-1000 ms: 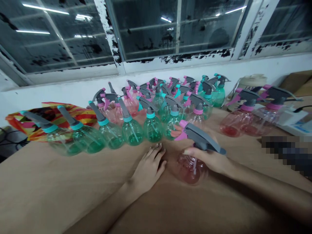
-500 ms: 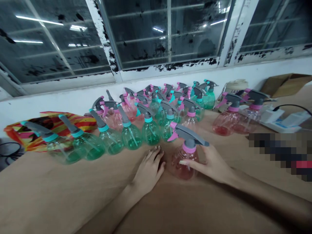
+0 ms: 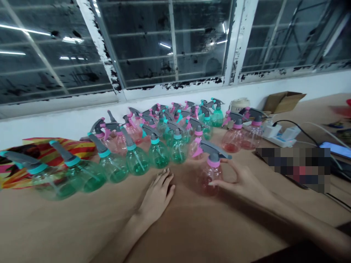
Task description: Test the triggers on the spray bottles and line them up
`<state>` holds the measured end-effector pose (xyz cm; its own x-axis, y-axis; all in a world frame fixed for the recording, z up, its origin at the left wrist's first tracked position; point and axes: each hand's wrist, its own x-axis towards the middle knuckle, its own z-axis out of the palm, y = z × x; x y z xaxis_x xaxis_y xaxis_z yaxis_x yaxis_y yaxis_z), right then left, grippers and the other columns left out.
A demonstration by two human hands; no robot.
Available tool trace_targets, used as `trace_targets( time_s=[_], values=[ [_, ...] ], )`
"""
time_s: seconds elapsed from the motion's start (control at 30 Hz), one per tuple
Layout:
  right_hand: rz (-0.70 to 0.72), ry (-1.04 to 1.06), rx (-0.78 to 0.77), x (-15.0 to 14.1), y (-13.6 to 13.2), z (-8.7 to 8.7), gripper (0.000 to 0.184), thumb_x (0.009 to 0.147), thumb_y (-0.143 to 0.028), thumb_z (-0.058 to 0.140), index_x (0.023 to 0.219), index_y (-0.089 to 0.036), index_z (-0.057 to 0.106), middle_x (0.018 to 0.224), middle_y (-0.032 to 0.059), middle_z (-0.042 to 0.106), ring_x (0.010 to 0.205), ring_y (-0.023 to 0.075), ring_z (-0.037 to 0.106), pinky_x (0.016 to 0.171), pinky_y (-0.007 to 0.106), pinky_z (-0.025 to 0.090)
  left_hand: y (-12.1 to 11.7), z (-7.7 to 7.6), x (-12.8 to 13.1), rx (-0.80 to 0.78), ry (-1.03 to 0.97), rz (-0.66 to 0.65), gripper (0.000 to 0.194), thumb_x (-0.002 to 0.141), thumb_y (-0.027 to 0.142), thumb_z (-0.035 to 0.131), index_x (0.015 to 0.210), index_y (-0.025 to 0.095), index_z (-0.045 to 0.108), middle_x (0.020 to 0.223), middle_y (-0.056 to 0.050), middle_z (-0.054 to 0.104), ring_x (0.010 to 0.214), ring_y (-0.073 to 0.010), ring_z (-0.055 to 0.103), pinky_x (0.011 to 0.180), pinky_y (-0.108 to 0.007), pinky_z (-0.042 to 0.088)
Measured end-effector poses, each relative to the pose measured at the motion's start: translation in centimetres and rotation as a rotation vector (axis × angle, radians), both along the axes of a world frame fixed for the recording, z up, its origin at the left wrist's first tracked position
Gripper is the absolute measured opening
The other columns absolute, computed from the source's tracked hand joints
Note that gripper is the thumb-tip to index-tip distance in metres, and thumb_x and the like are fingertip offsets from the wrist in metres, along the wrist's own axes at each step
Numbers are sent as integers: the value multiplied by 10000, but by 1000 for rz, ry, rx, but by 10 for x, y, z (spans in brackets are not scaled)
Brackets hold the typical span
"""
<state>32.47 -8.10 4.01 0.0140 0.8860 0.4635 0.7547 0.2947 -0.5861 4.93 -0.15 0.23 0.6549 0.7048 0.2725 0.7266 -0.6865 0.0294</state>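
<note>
My right hand is wrapped round the side of a pink spray bottle with a grey and pink trigger head. The bottle is upright, its nozzle pointing left; the fingers behind it are partly hidden. My left hand lies palm down on the wooden table, fingers stretched out, holding nothing. Just beyond it stands a row of green spray bottles with teal collars. More pink spray bottles and green ones crowd behind that row. Two pink spray bottles stand apart at the right.
A red and yellow plastic bag lies at the left. On the right are a power strip with plugs, a cardboard box, a whitish container, a lit phone and cables. A window wall runs along the back.
The view has turned to the right, so the scene sits further left. My right hand has moved the pink spray bottle slightly rightward, away from my left hand, which still rests on the table.
</note>
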Motion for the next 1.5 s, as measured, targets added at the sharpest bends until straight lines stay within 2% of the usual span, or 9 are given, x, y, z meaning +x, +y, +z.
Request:
trace_targets(
  time_s=[0.13,0.33,0.47,0.7,0.93,1.1,1.3,1.4,1.5],
  values=[
    [-126,-55,33,42,6,-4,573,690,-544,692,1131,-209,545,1079,121,667,970,340,635,821,517,494,3,-2,-2,2,-1,-6,361,972,267,378,1273,103,490,1390,-132,461,1310,-255,380,1057,-457,343],
    [-120,-111,186,84,43,-15,491,754,-539,630,1094,-194,552,1060,137,643,937,309,644,782,469,525,4,-3,-6,10,-14,2,364,973,290,364,1298,159,462,1402,-106,451,1312,-233,382,1053,-448,355],
    [-196,-163,211,88,67,-13,530,750,-567,616,1098,-168,579,1094,164,627,1030,345,596,844,514,492,6,-3,-8,11,-28,0,365,970,299,371,1315,197,432,1406,-85,450,1293,-222,410,1052,-444,358],
    [-223,-285,200,87,91,-3,509,810,-523,562,1089,-100,617,1145,187,619,1135,356,517,975,511,408,9,-7,-11,-8,-57,1,386,969,304,364,1349,242,376,1421,-62,429,1295,-223,410,1051,-453,363],
    [-278,-282,183,83,102,-2,465,822,-482,564,1146,-150,603,1176,156,616,1143,350,519,915,494,463,9,-7,-12,-46,-96,-8,426,970,280,338,1395,285,307,1425,-50,423,1298,-220,404,1060,-453,349],
    [-292,-271,152,79,114,-1,454,820,-506,554,1098,-157,637,1118,171,637,1057,361,567,840,505,494,9,-7,-14,-68,-109,-27,462,965,225,312,1419,298,263,1424,-52,427,1293,-210,411,1032,-438,383],
    [-299,-200,179,76,105,1,549,791,-532,581,1181,-146,591,1151,166,633,1093,350,559,858,487,488,10,-11,-14,-37,-107,-8,458,965,251,326,1416,297,265,1436,-53,411,1304,-223,396,1028,-460,391],
    [-354,-122,195,92,90,8,440,826,-522,542,1095,-185,630,1028,116,691,895,283,654,742,416,528,10,-9,-14,-58,-107,-21,443,971,249,297,1411,298,281,1438,-43,410,1310,-210,389,1023,-438,408],
    [-487,-61,194,115,82,14,422,861,-528,473,985,-167,651,883,114,709,723,252,663,616,377,516,10,-8,-15,-58,-121,-27,438,969,268,318,1405,308,297,1440,-31,408,1309,-208,391,1029,-425,406]
  ],
)
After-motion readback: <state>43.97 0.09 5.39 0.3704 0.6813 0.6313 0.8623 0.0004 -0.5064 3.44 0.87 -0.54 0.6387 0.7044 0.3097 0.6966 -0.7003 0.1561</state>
